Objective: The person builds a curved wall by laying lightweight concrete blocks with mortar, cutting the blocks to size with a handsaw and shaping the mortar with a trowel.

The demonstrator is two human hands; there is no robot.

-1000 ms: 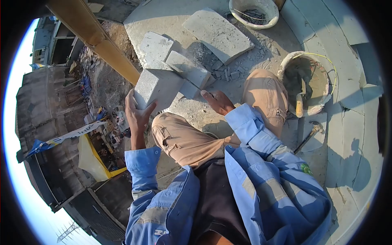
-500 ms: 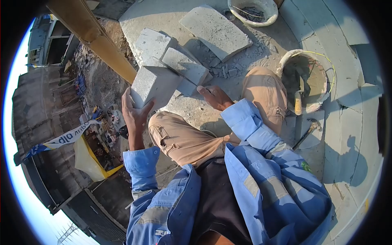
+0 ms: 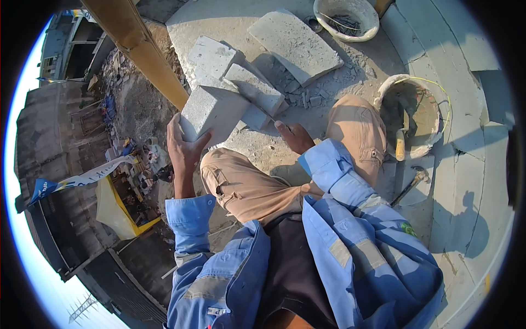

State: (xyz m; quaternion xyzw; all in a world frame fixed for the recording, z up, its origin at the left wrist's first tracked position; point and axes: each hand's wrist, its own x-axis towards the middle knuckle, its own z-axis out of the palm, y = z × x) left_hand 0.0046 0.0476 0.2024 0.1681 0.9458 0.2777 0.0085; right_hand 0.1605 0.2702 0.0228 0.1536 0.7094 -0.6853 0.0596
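Observation:
I crouch on a concrete ledge. My left hand (image 3: 183,148) grips the near end of a grey block (image 3: 213,112) that sits tilted at the ledge's rim. My right hand (image 3: 296,137) is to the right of the block, fingers pinched on a thin dark tool (image 3: 272,119) whose tip points at the block's right corner. A smaller block (image 3: 255,90) leans against the held block from behind. Further back lie a third block (image 3: 211,57) and a flat slab (image 3: 296,44).
A bucket (image 3: 435,88) with a trowel (image 3: 401,143) stands at my right knee, with a hammer (image 3: 413,181) lying nearer. A white bowl (image 3: 370,22) of nails sits at the back. A yellow beam (image 3: 148,55) runs along the left, beyond which is a long drop to the street.
The view shifted slightly. My right hand drew back a little towards my knee. My left hand keeps its hold on the block.

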